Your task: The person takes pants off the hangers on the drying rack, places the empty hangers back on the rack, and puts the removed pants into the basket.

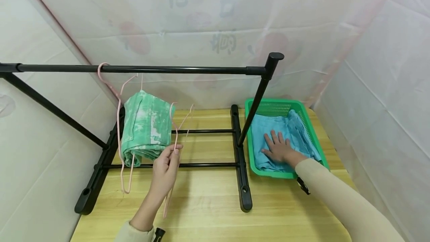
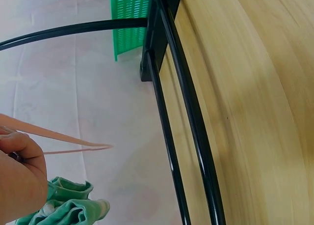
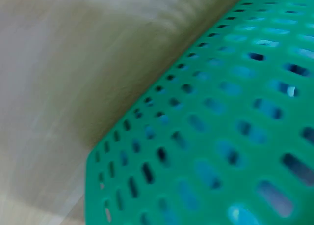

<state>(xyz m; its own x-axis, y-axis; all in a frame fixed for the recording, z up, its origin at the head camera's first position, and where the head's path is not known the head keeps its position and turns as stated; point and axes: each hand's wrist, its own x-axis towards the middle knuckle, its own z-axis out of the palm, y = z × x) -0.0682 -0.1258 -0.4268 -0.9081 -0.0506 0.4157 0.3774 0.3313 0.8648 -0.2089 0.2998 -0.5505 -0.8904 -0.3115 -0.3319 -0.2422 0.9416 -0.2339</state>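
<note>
My left hand (image 1: 166, 167) pinches a pink clothes hanger (image 1: 176, 137) between thumb and fingers, below the black rail. Just left of it, a green and white tie-dye garment (image 1: 147, 122) hangs folded over on the rack. In the left wrist view the same hand (image 2: 22, 171) grips the pink hanger (image 2: 59, 139), with the green garment (image 2: 68, 205) beneath. Over on the right, my right hand (image 1: 279, 148) lies with fingers spread on folded blue cloth (image 1: 268, 124) inside a green plastic basket (image 1: 304, 122). The right wrist view shows only the basket's slotted wall (image 3: 196, 131); the hand is hidden there.
A black garment rack (image 1: 168, 69) stands on the wooden table (image 1: 208, 197), its feet and lower bars spanning the middle. Another pink hanger (image 1: 119, 122) hangs at the rail's left. White sheeting (image 1: 201, 18) encloses the back and sides.
</note>
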